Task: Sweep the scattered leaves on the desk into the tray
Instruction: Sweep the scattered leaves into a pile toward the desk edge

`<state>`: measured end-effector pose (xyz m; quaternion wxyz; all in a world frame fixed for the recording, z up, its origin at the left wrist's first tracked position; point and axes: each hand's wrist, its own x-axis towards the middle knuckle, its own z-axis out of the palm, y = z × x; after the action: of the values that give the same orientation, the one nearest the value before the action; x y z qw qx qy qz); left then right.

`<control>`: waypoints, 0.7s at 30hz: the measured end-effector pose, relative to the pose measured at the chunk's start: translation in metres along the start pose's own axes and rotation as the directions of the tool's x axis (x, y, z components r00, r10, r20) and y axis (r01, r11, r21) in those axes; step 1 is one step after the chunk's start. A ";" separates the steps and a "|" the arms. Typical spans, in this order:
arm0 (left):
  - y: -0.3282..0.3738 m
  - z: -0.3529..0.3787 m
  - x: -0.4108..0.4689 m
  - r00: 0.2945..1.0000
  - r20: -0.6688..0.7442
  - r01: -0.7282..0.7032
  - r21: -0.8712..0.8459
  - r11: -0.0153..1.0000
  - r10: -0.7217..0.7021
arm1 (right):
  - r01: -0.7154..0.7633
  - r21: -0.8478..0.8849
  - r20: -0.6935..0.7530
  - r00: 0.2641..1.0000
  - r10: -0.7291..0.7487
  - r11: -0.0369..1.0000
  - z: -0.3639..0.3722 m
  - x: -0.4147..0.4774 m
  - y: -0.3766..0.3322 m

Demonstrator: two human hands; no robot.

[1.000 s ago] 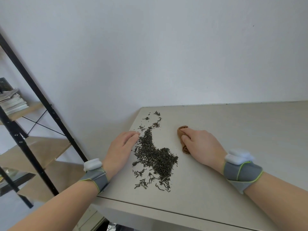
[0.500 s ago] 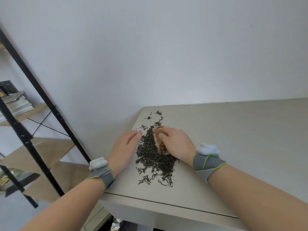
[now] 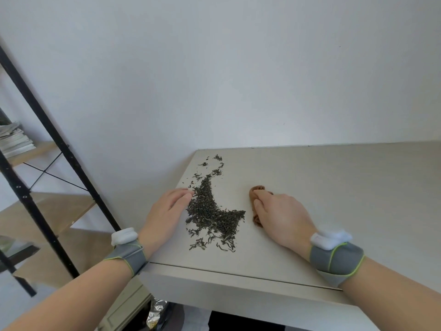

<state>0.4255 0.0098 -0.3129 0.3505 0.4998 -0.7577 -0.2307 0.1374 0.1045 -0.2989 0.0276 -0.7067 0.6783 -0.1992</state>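
Observation:
Dark dried leaves (image 3: pixel 212 211) lie in a loose heap near the left end of the pale desk (image 3: pixel 334 187), with stray bits trailing toward the back corner and the front. My left hand (image 3: pixel 167 211) lies flat on the desk's left edge, fingertips touching the heap's left side. My right hand (image 3: pixel 279 216) presses a small brown cloth (image 3: pixel 256 194) onto the desk just right of the heap. A strip of silvery foil (image 3: pixel 155 314) shows below the desk's front left corner; no tray can be made out.
A black metal shelf frame (image 3: pixel 59 151) with wooden boards stands left of the desk, with stacked books (image 3: pixel 14 142) on its upper board. A white wall (image 3: pixel 214 68) runs behind the desk. The desk surface stretches bare to the right.
Half a second ago my right hand with the cloth was pushed into the heap; it has since drawn back to the right. My left hand has stayed put.

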 end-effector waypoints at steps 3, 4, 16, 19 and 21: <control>-0.002 -0.001 0.001 1.000 0.003 0.008 -0.014 1.000 -0.008 | 0.087 0.007 -0.014 0.996 -0.087 0.996 0.012 0.006 -0.027; -0.003 -0.002 0.001 1.000 0.004 0.010 -0.019 1.000 -0.010 | 0.109 0.012 -0.021 0.994 -0.109 0.994 0.017 0.009 -0.035; 0.005 -0.002 -0.002 1.000 -0.013 0.001 -0.050 0.999 -0.002 | 0.095 0.234 -0.001 0.995 -0.098 0.968 0.034 0.029 -0.075; 0.007 -0.002 -0.005 1.000 -0.008 0.004 -0.026 1.000 -0.005 | -0.013 0.383 -0.009 1.000 0.018 0.924 0.025 0.026 -0.064; 0.005 -0.002 -0.006 1.000 -0.005 0.002 -0.004 1.000 -0.002 | -0.054 0.484 0.010 0.998 0.057 0.874 0.019 0.021 -0.051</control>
<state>0.4259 0.0176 -0.3100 0.3529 0.5004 -0.7559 -0.2316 0.1919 0.0839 -0.2951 0.2073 -0.6571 0.6271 -0.3632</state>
